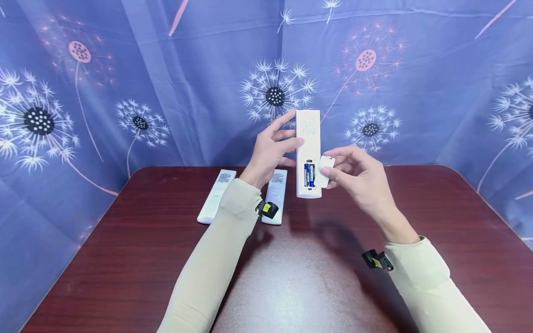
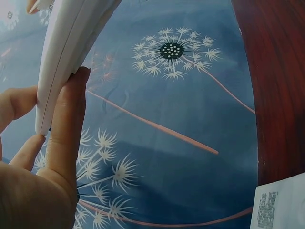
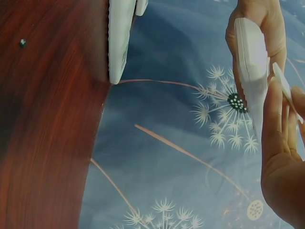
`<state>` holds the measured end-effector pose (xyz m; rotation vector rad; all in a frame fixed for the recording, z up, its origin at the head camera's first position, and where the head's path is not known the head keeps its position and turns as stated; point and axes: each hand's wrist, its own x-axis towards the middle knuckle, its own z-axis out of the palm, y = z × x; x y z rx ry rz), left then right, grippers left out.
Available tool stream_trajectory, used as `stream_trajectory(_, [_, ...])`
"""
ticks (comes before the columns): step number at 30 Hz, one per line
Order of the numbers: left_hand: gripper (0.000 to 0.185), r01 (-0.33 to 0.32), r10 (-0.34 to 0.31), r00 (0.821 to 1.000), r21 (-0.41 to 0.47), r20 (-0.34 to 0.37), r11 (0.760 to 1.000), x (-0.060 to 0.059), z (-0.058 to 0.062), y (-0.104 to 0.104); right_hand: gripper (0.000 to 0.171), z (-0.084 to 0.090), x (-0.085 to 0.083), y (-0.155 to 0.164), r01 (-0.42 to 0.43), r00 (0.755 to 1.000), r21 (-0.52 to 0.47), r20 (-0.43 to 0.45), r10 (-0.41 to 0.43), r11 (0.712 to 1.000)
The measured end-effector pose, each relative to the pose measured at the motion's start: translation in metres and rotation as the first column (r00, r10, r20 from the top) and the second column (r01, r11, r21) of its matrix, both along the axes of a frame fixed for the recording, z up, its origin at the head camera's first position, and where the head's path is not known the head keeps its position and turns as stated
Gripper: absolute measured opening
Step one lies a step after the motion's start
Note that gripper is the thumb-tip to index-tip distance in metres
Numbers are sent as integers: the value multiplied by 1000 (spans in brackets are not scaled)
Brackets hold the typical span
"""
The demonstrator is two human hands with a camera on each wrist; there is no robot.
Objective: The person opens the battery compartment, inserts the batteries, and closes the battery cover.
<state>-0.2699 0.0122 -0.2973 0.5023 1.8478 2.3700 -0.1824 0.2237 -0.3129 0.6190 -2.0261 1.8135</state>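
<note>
The table [image 1: 145,259] is dark red wood, and a blue curtain [image 1: 416,92] with dandelion print hangs behind it. Above the far middle of the table the remote [image 1: 308,138] is held in the air, upright, so its long axis runs from 12 o'clock down to 6 o'clock in the head view, with the back side turned to the person. The left hand [image 1: 268,155] grips the remote from the 9 o'clock side, around its upper half, thumb on one long edge and fingers on the other; in the left wrist view the thumb [image 2: 71,124] lies flat along this edge. The battery bay in the lower half is open and a blue battery [image 1: 309,175] sits inside it. The right hand [image 1: 358,178] is at 3 o'clock from the bay and pinches the cover [image 1: 325,171] between thumb and fingers; the cover stands almost parallel to the remote, just beside the open bay, and I cannot tell if it touches the edge. So the right hand is the nearer one to the bay, and the hands are close but do not meet. Two more remotes [image 1: 216,196] [image 1: 276,194] lie flat on the table at 7 o'clock from the held one, side by side, partly hidden by the left sleeve [image 1: 225,249].
</note>
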Motion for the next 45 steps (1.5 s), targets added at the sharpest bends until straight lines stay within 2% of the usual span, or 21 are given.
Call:
stream_trajectory(10, [65, 4, -4, 1000, -8, -8, 1000, 2, 1, 3, 34, 2, 7, -15, 118, 990, 139, -91, -106, 983])
stream_trajectory(23, [66, 7, -7, 1000, -3, -26, 1000, 3, 2, 3, 34, -5, 5, -21, 166, 974, 208, -190, -127, 964])
stream_trajectory(33, [67, 3, -3, 1000, 2, -22, 1000, 3, 2, 3, 37, -7, 4, -23, 198, 958, 201, -247, -146, 959])
stream_trajectory(45, [67, 10, -10, 1000, -2, -22, 1000, 4, 2, 4, 37, -11, 3, -22, 240, 950, 220, -253, -183, 945])
